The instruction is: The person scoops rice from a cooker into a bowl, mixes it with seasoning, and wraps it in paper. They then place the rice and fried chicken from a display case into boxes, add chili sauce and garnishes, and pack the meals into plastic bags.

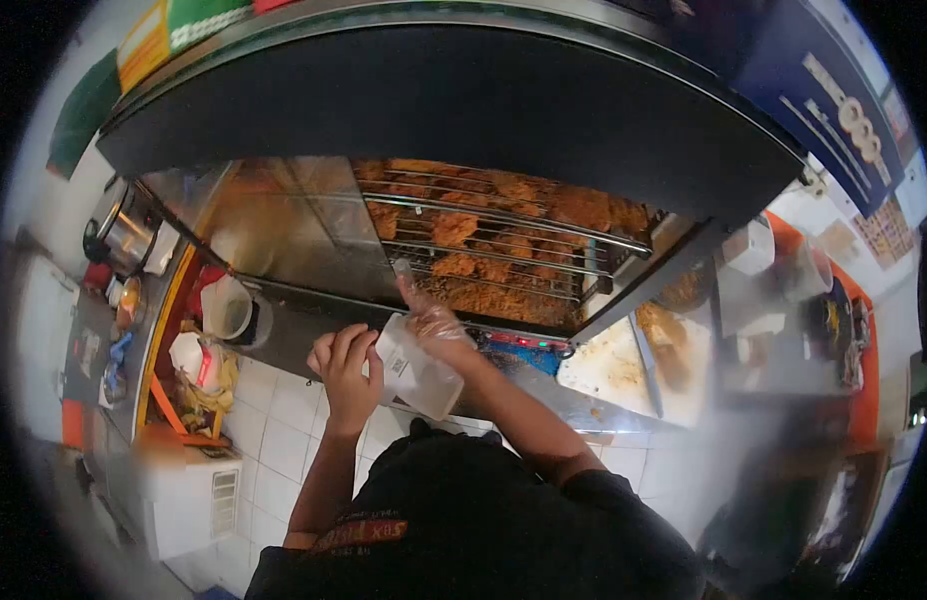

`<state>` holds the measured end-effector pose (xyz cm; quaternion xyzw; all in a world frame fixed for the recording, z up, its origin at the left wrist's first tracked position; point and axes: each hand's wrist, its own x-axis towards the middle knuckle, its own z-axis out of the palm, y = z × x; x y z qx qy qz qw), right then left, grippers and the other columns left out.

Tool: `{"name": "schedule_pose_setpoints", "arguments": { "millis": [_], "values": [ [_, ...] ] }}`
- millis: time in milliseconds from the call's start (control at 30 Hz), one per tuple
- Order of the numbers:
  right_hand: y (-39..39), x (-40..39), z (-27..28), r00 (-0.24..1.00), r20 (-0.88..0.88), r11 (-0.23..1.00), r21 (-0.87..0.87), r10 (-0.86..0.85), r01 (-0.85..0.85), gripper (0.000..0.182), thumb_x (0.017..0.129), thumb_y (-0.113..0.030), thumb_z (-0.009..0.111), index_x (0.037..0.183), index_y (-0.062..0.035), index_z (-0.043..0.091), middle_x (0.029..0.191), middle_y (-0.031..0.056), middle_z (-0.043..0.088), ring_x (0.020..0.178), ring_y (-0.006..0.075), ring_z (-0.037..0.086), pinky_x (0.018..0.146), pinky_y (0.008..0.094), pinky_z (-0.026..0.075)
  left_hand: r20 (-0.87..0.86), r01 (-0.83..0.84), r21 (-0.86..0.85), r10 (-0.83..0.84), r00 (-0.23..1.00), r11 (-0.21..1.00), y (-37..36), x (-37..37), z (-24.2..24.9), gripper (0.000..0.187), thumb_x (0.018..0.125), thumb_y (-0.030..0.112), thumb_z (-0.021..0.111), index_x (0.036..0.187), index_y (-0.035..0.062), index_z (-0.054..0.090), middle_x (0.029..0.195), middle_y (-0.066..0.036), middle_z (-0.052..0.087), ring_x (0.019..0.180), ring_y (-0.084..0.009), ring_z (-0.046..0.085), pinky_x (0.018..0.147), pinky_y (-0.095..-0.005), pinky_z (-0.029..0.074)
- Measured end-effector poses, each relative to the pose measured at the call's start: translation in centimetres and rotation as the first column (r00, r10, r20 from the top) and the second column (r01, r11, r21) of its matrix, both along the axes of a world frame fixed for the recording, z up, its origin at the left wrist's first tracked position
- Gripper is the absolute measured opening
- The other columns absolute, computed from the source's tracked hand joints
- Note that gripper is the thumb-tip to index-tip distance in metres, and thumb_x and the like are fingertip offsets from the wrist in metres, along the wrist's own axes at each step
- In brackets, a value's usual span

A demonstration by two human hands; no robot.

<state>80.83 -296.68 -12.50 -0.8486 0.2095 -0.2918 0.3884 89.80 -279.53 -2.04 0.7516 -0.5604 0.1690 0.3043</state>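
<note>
A white paper bag (420,372) with a small printed code is tilted in front of my chest, below the front of a heated display cabinet (424,90). My left hand (348,372) is at the bag's left edge, its curled fingers closed on it. My right hand (436,328) wears a loose clear plastic glove and is at the bag's upper right side, with one finger stretched up toward the cabinet opening. Pieces of fried chicken (455,228) lie on wire racks (504,215) inside. The sliding glass panel (314,220) covers the cabinet's left part.
On the right, tongs (646,362) lie on a crumb-strewn white board (609,372). A pale bucket (227,308) stands at left, near an orange-framed shelf (166,405) with bags. White floor tiles (284,400) show below. A metal pot (124,230) stands far left.
</note>
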Motion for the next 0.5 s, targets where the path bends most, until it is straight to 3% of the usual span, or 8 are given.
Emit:
{"name": "schedule_pose_setpoints", "arguments": {
  "millis": [33,67,100,133,167,200,400,500],
  "values": [
    [-1.0,-0.4,1.4,0.995,0.041,0.995,-0.021,0.096,-0.095,0.057,0.091,-0.001,0.046,0.148,-0.0073,0.041,0.128,0.0164,0.061,0.118,0.0204,0.059,0.074,0.0197,0.05,-0.029,-0.013,-0.006,0.013,1.0,1.0,0.9,0.4,-0.3,0.024,0.08,0.006,0.065,0.104,0.0114,0.067,0.115,-0.002,0.062,0.11,-0.028,0.048,0.097,-0.0462,0.029],
    [-2.3,-0.1,1.5,0.978,0.196,0.957,-0.291,0.074,-0.014,0.05,0.092,-0.005,0.049,0.141,-0.0085,0.05,0.112,0.0123,0.067,0.102,0.0232,0.064,0.075,0.0253,0.052,-0.038,-0.028,-0.006,0.028,0.999,1.0,1.9,0.7,-0.7,0.024,0.08,0.006,0.065,0.104,0.0114,0.067,0.115,-0.002,0.062,0.11,-0.028,0.048,0.097,-0.0462,0.029],
    [-3.1,0.1,1.5,0.996,0.088,0.85,0.524,0.014,-0.058,0.042,0.091,-0.006,0.052,0.132,-0.0099,0.059,0.104,0.0107,0.068,0.093,0.0281,0.065,0.078,0.0327,0.054,-0.074,-0.034,-0.017,0.032,0.997,0.999,2.8,1.1,-1.3,0.024,0.077,0.005,0.066,0.1,0.0112,0.068,0.112,-0.002,0.063,0.108,-0.0271,0.048,0.095,-0.0453,0.03],
    [-2.7,-1.1,6.4,0.959,-0.114,0.947,-0.228,-0.258,0.227,0.036,0.091,-0.012,0.054,0.126,-0.0108,0.062,0.11,0.0127,0.068,0.096,0.0308,0.065,0.079,0.0381,0.055,-0.109,-0.038,-0.029,0.035,0.993,0.999,3.6,1.6,-1.9,0.023,0.075,0.003,0.066,0.097,0.0109,0.068,0.108,-0.001,0.064,0.106,-0.0263,0.049,0.093,-0.0444,0.03],
    [-4.3,-0.6,6.7,0.93,-0.038,0.818,-0.489,-0.366,0.302,0.027,0.087,-0.017,0.062,0.113,-0.0105,0.068,0.096,0.0148,0.067,0.091,0.0349,0.063,0.083,0.0446,0.051,-0.115,-0.05,-0.032,0.046,0.992,0.998,4.4,2.0,-2.6,0.023,0.075,0.003,0.066,0.097,0.0109,0.068,0.108,-0.001,0.064,0.106,-0.0263,0.049,0.093,-0.0444,0.03],
    [-4.8,-1.1,9.6,0.837,-0.381,0.906,-0.318,-0.392,0.28,0.02,0.087,-0.019,0.061,0.102,-0.0105,0.071,0.094,0.0145,0.069,0.091,0.0351,0.064,0.083,0.0465,0.05,-0.138,-0.039,-0.014,0.037,0.99,0.999,5.2,2.4,-3.4,0.024,0.074,0.003,0.067,0.097,0.011,0.068,0.106,-0.001,0.064,0.105,-0.0262,0.05,0.093,-0.0448,0.03],
    [-9.2,4.1,4.2,0.606,-0.568,0.808,-0.54,-0.557,0.237,0.054,0.099,-0.049,0.033,0.108,-0.0091,0.068,0.106,0.0194,0.069,0.103,0.0368,0.063,0.097,0.049,0.043,-0.207,0.176,-0.005,-0.173,0.963,0.984,4.9,3.4,-4.3,0.027,0.074,0.004,0.065,0.1,0.0108,0.07,0.109,-0.001,0.065,0.103,-0.0261,0.051,0.09,-0.0452,0.034],
    [-9.9,4.7,3.9,0.511,-0.651,0.81,-0.558,-0.561,0.178,0.047,0.097,-0.041,0.04,0.129,-0.0101,0.056,0.131,0.015,0.057,0.123,0.0319,0.052,0.103,0.0478,0.039,-0.019,0.387,0.026,-0.387,0.922,0.922,-0.7,3.0,-0.7,0.038,0.078,0.007,0.063,0.115,0.011,0.068,0.126,-0.001,0.062,0.1,-0.026,0.051,0.089,-0.0426,0.038]
  ]
}}
